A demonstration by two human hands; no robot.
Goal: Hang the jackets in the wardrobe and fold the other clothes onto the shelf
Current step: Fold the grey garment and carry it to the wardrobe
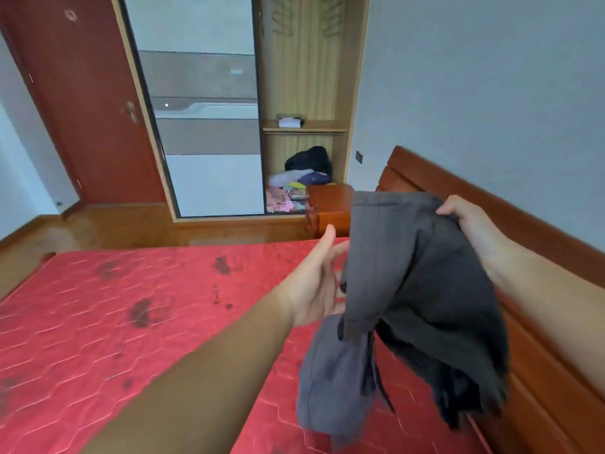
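A dark grey garment hangs in the air above the red mattress. My right hand grips its top edge with curled fingers. My left hand is spread out just left of the cloth, palm toward it, fingertips at or partly behind its edge. Across the room the wardrobe stands with its right section uncovered. Its shelf carries a small folded pile. Several hangers hang at the top.
A heap of mixed clothes lies in the wardrobe's bottom. A wooden nightstand stands between bed and wardrobe. The wooden headboard runs along the right wall. A red door is at the left, with wood floor before it.
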